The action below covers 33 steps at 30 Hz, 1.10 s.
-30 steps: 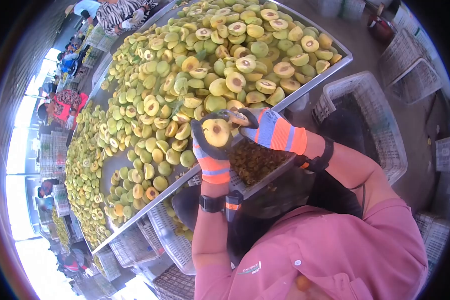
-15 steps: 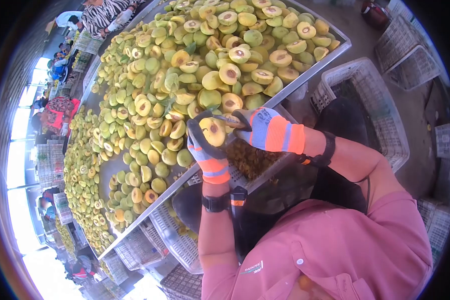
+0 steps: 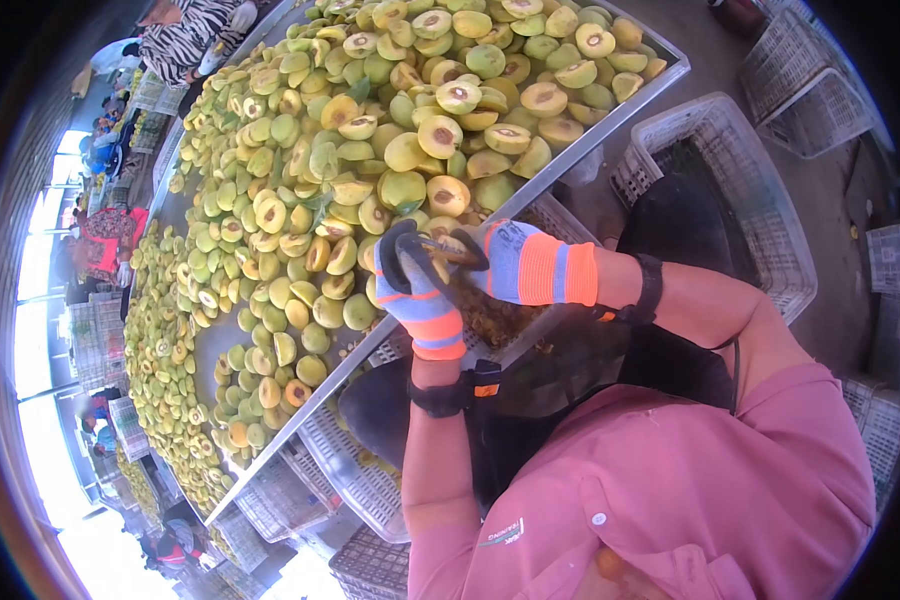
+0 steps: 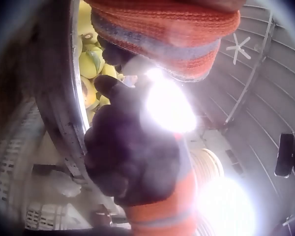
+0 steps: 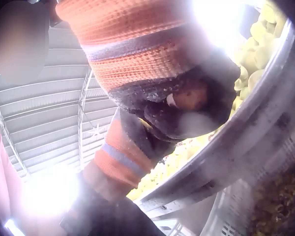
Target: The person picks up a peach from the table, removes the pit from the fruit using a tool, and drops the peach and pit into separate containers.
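Note:
My gloved left hand (image 3: 415,285) holds a halved yellow-green stone fruit (image 3: 442,264), now mostly hidden behind the fingers. Close against it, my gloved right hand (image 3: 515,262) grips a small thin-bladed tool (image 3: 448,250) that reaches over the fruit. In the right wrist view, the tool's brown handle end (image 5: 191,98) pokes out of the curled dark glove. The left wrist view shows the back of the right hand's dark fingers (image 4: 132,152), with glare beside them. Both hands are just off the near edge of a metal-rimmed table (image 3: 610,118) heaped with halved fruit (image 3: 402,190).
Below the hands is a crate of brown scraps (image 3: 505,318). A white plastic crate (image 3: 785,235) stands to the right, and another crate (image 3: 355,470) sits under the table edge. Other people (image 3: 110,240) work along the far left side.
The left hand has turned, so the fruit's cut face with its brown centre no longer faces the head camera. The right hand and tool have shifted slightly left, closer over the fruit.

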Available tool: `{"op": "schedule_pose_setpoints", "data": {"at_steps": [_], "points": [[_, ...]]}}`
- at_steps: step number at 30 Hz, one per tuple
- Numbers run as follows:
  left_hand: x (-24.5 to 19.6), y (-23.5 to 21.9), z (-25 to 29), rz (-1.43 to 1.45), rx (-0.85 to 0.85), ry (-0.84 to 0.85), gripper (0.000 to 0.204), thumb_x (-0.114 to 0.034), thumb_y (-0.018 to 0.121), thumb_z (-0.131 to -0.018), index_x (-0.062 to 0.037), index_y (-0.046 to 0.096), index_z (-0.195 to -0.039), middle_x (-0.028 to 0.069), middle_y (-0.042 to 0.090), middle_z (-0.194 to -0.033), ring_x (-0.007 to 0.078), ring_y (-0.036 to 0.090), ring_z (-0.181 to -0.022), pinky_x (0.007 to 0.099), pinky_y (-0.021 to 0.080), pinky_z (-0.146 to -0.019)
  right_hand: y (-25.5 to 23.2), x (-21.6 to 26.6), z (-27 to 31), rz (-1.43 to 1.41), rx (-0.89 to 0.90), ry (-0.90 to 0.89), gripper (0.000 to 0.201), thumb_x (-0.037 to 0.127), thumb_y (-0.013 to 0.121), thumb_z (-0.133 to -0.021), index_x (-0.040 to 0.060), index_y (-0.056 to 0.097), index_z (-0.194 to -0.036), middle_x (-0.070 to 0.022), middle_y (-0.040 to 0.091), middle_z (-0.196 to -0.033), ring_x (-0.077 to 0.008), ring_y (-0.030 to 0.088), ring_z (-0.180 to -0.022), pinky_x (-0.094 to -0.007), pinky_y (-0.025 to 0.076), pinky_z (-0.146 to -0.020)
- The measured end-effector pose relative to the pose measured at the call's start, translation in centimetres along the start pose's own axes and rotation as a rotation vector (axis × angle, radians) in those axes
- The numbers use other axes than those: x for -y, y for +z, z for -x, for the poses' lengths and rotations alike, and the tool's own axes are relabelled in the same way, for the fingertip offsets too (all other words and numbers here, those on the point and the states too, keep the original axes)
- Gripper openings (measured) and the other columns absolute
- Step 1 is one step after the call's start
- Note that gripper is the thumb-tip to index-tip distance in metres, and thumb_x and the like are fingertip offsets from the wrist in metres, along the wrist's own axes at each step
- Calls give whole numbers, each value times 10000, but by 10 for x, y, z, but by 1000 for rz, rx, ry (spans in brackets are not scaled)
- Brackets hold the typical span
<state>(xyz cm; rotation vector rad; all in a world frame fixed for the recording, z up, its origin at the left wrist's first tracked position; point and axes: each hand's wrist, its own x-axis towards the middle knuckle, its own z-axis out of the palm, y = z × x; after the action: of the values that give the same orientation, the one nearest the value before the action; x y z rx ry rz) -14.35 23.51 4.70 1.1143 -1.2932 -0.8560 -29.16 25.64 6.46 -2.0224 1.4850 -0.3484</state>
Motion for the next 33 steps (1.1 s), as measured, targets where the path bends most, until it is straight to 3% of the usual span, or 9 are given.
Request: {"op": "schedule_pose_setpoints", "data": {"at_steps": [2, 6, 9, 12, 17, 22, 27, 29, 33], "points": [[13, -8, -3, 103, -5, -54, 187, -139, 567, -942, 15, 632, -1025, 68, 649, -923, 155, 602, -816, 287, 498, -741, 21, -17, -5, 82, -45, -124, 346, 249, 608, -829, 41, 597, -1105, -196, 639, -844, -372, 630, -758, -433, 499, -670], [10, -27, -19, -388, 302, 276, 331, -68, 713, -700, -41, 629, -1019, 81, 657, -869, 196, 629, -753, 312, 512, -684, 33, -27, -8, 80, -41, -220, 379, 232, 616, -816, 33, 567, -1135, -208, 647, -831, -378, 633, -754, -429, 500, -677], [8, -33, -18, -448, 392, 221, 335, -74, 708, -701, -52, 628, -1026, 98, 652, -854, 232, 631, -755, 322, 511, -694, 38, -21, -3, -170, -139, -113, 299, 258, 599, -807, -37, 635, -839, -246, 624, -766, -393, 632, -759, -422, 513, -719], [7, -29, -18, -168, 313, -26, 141, -91, 594, -876, -18, 661, -976, 64, 668, -857, 130, 585, -744, 276, 486, -674, 31, -18, -5, -179, 93, -1, 288, 165, 604, -830, 35, 591, -1086, -204, 647, -868, -351, 640, -821, -392, 502, -703], [11, -22, -12, -138, 149, -110, 141, -74, 569, -921, 29, 657, -958, 61, 679, -877, 108, 593, -779, 265, 490, -714, 60, -27, -17, -410, 13, -70, 254, 133, 613, -830, 38, 596, -1065, -185, 653, -887, -360, 628, -820, -388, 497, -697], [1, -21, -9, -208, 142, 83, 157, -74, 547, -932, 29, 639, -1007, 48, 658, -909, 117, 578, -808, 257, 482, -726, 66, -29, -18, -316, -141, -156, 270, 248, 615, -797, -20, 639, -776, -246, 613, -725, -387, 622, -705, -427, 502, -643], [13, -25, -11, -221, 186, -29, 162, -57, 526, -931, 25, 634, -1020, 44, 644, -912, 124, 571, -808, 269, 485, -727, 60, -32, -14, -187, -115, -199, 250, 231, 611, -787, -15, 643, -757, -243, 612, -701, -386, 621, -686, -427, 502, -636], [8, -20, -8, -248, 186, -81, 153, -42, 535, -918, 31, 634, -1009, 50, 644, -908, 132, 575, -808, 280, 489, -730, 54, -28, -12, -303, -15, -80, 200, 167, 614, -814, 17, 629, -945, -210, 645, -820, -376, 627, -783, -399, 499, -675], [-1, -7, -5, -438, 95, 241, 109, -27, 576, -882, 27, 636, -955, 116, 655, -863, 209, 628, -792, 312, 490, -727, 55, -26, -15, -639, -65, -107, 245, 219, 609, -768, -23, 640, -794, -248, 604, -670, -384, 619, -665, -420, 500, -614]]}}
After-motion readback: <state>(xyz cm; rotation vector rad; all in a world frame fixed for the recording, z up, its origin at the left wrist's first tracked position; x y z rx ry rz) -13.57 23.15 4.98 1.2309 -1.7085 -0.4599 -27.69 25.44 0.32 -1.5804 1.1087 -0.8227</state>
